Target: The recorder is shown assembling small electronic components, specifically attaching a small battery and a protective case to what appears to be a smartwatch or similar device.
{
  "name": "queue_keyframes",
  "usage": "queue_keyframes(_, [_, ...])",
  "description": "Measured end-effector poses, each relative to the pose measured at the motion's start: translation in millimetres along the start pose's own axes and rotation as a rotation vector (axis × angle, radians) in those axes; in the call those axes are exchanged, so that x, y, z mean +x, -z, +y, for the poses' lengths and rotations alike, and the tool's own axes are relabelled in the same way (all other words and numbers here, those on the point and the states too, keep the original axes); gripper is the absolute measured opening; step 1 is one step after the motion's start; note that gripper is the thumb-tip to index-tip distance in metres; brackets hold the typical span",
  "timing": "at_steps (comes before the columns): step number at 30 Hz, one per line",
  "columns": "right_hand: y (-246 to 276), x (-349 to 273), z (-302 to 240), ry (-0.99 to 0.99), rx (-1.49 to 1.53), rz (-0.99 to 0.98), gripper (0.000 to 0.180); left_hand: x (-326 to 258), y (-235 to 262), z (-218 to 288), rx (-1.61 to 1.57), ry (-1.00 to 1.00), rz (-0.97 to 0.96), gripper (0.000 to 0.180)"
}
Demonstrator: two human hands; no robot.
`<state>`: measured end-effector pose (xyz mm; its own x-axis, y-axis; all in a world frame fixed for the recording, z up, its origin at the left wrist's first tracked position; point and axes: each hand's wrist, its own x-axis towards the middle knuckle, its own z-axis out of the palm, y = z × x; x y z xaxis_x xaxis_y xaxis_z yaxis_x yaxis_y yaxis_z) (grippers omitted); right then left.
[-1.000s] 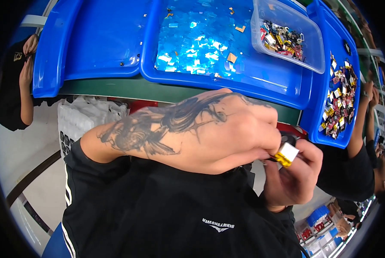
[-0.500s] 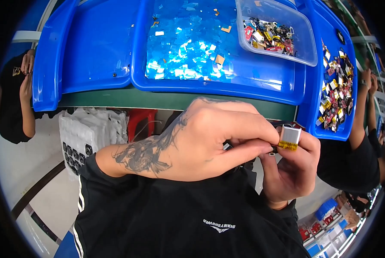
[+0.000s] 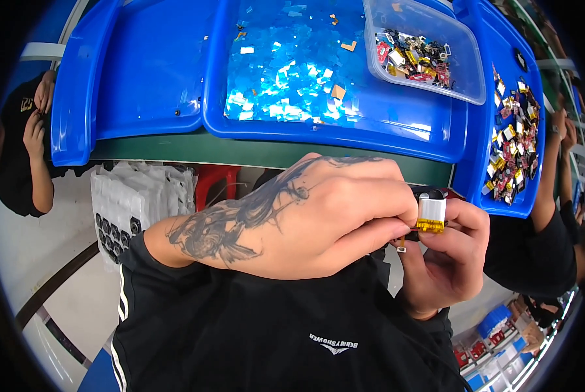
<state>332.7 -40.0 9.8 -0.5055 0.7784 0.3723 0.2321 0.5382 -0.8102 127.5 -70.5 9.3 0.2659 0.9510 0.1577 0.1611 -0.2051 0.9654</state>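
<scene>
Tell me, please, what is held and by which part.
A small battery: the left hand at its left edge, the right hand at its right; exact contacts are hidden.

On the desk point(image 3: 175, 147), a middle tray point(image 3: 417, 127) is lying between a left tray point(image 3: 149, 78) and a right tray point(image 3: 470, 176), bearing a box point(image 3: 468, 68) near its right edge.

Green table point(image 3: 260, 149) with thin pale front edge. Directly on it, set close side by side: at left, shallow blue plastic tray point(image 3: 149, 72); in the middle, wide round-cornered blue plastic tray point(image 3: 410, 125); at right, long blue plastic tray point(image 3: 477, 157).
</scene>
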Motion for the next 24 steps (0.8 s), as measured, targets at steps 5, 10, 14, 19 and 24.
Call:
queue_keyframes(5, [0.4, -4.4, -2.4, -0.003, -0.05, -0.044, 0.035, -0.1, 4.9, 1.2, 0.008, 0.024, -0.062, 0.014])
queue_keyframes(10, [-7.3, -6.2, -6.7, 0.034, -0.158, 0.047, 0.037, -1.1, 4.0, 6.8, 0.002, 0.011, -0.059, 0.015])
queue_keyframes(14, [-11.1, -6.2, -5.8, -0.001, -0.119, 0.143, 0.037, -1.6, 1.4, 10.1, -0.041, 0.002, 0.008, 0.02])
queue_keyframes(19, [-2.3, -5.4, -5.6, 0.019, -0.112, -0.015, 0.036, -1.8, 7.1, 16.4, -0.129, 0.127, -0.034, 0.026])
queue_keyframes(24, [2.2, 2.4, -11.0, -0.003, -0.134, -0.07, 0.034, -1.7, 7.7, 17.1, -0.157, 0.113, -0.041, 0.026])
